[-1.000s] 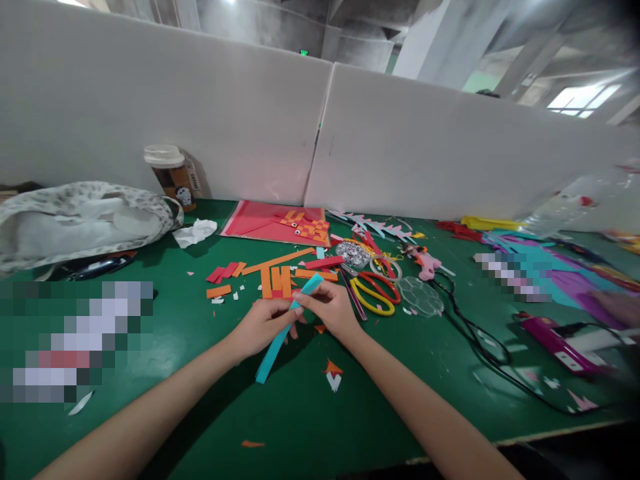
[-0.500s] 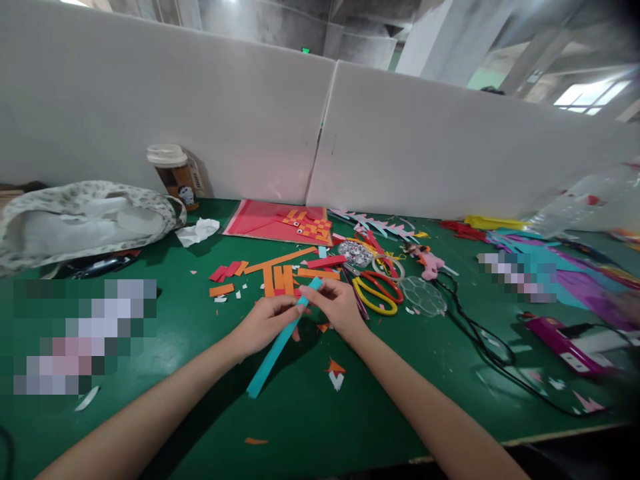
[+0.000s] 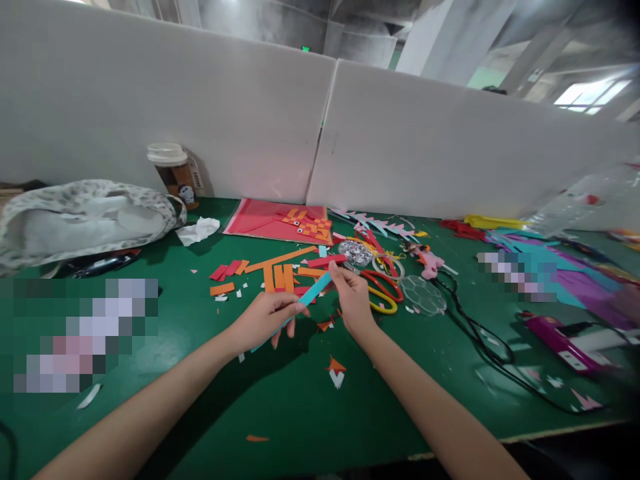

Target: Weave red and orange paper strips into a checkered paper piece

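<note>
My left hand (image 3: 265, 320) pinches the middle of a long blue paper strip (image 3: 315, 291). The strip slants up to the right, and my right hand (image 3: 353, 297) grips its upper end between thumb and fingers. Both hands hover low over the green table (image 3: 300, 400). Just beyond them lie orange and red paper strips (image 3: 280, 273). Yellow-handled scissors (image 3: 380, 297) rest right of my right hand, beside red-handled ones.
A red sheet with orange woven strips (image 3: 285, 223) lies at the back. A lidded cup (image 3: 173, 175) and a patterned bag (image 3: 85, 217) stand at the left. A round clear dish (image 3: 423, 295), black cable (image 3: 475, 340), a pink device (image 3: 565, 340) and coloured paper fill the right side.
My right hand slid up along the blue strip toward its far end. The strip was drawn up and right through my left hand, so less of it hangs below.
</note>
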{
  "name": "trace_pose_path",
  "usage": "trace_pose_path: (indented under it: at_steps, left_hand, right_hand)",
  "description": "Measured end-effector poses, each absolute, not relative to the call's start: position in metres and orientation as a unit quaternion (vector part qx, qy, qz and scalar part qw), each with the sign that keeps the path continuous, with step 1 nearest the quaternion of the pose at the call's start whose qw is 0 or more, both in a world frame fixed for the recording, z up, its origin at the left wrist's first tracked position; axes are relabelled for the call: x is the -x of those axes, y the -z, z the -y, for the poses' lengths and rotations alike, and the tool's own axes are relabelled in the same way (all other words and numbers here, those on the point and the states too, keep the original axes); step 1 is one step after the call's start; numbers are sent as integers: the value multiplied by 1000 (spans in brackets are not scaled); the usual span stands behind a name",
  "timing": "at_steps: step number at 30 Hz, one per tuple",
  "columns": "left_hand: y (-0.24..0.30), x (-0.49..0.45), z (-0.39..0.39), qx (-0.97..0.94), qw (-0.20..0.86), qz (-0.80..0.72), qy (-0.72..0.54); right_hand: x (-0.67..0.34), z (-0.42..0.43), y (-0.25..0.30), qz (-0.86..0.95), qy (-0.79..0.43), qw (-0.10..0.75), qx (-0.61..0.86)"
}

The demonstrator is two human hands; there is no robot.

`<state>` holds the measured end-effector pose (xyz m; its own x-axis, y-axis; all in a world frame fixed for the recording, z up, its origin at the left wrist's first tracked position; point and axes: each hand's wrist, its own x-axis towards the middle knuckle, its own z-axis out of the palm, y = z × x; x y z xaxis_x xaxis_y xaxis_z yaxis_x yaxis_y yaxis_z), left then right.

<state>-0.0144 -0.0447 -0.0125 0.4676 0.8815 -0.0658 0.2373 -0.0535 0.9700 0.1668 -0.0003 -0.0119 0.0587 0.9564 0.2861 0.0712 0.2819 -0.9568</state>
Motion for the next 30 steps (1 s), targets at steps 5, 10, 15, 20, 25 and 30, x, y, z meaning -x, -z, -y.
trace_pose_path:
  at_steps: [5, 10, 15, 20, 25, 30]
  left_hand:
    - [12, 15, 46, -659, 504, -455, -322]
    - [15, 12, 44, -636, 522, -462, -331]
    - [14, 11, 44, -630, 536, -461, -322]
    - [13, 13, 45, -620, 527, -488, -316]
    - [14, 12, 43, -598, 600, -443, -293]
    - [18, 13, 39, -593, 579, -445, -339]
  right_hand:
    - [-159, 10, 13, 630, -449, 487, 405]
    - [-152, 20, 9, 694, -408, 432, 407]
    - [-160, 7, 10, 584, -377, 528, 488]
    - [-162, 3, 12, 570, -439, 529, 451]
    - [-157, 10, 11, 614, -496, 455, 413]
    - [-162, 5, 13, 593, -427, 498, 467]
